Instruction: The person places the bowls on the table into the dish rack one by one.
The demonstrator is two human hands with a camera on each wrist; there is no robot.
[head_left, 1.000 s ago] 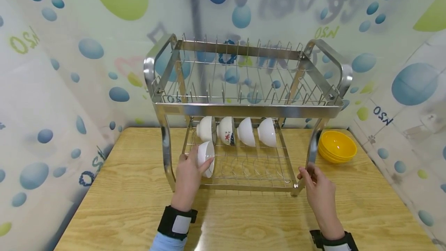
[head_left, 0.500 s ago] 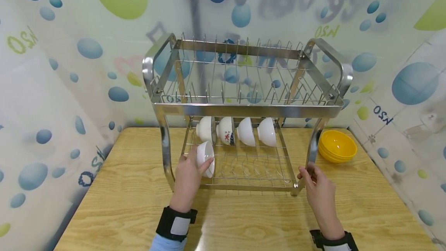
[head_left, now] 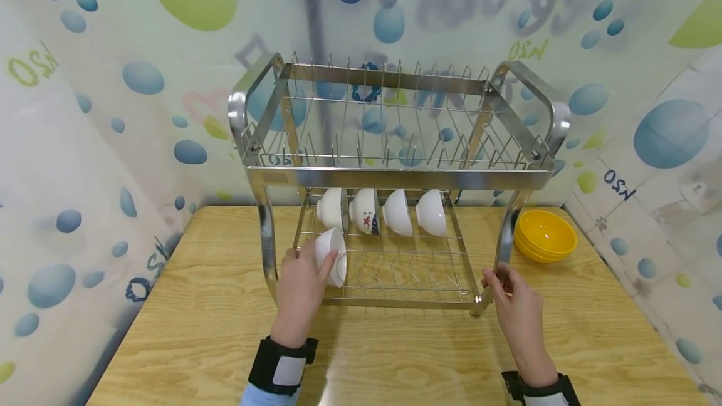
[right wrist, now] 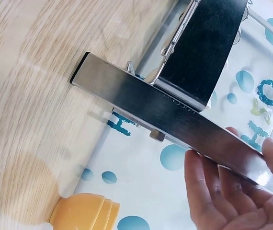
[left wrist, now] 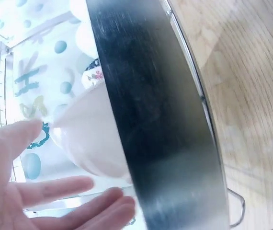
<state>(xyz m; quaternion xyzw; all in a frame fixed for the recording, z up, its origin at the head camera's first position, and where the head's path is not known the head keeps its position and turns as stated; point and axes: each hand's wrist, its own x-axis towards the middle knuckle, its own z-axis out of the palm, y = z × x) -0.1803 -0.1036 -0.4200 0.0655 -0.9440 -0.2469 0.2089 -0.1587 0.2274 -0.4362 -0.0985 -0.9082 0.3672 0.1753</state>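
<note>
A white bowl [head_left: 335, 268] stands on its side in the front left slots of the lower tier of a metal dish rack [head_left: 395, 178]. My left hand [head_left: 301, 287] is right behind its base, thumb and fingers spread apart. In the left wrist view, the bowl [left wrist: 86, 132] is partly hidden by the rack's front bar, and a gap shows between it and the fingers. My right hand [head_left: 519, 315] grips the rack's front right leg [right wrist: 175, 125], with thumb on one side and fingers on the other.
Several white bowls [head_left: 398, 213], one flower-patterned, stand on their sides along the lower tier's back row. Stacked yellow bowls [head_left: 546, 235] sit right of the rack on the wooden table [head_left: 417, 356]. A patterned wall [head_left: 169, 30] rises behind. The upper tier has upright wire dividers [head_left: 389, 143].
The left thumb has come off the bowl's rim and the left hand has shifted slightly left. The front bowl has tilted a little. My right hand keeps its grip on the leg.
</note>
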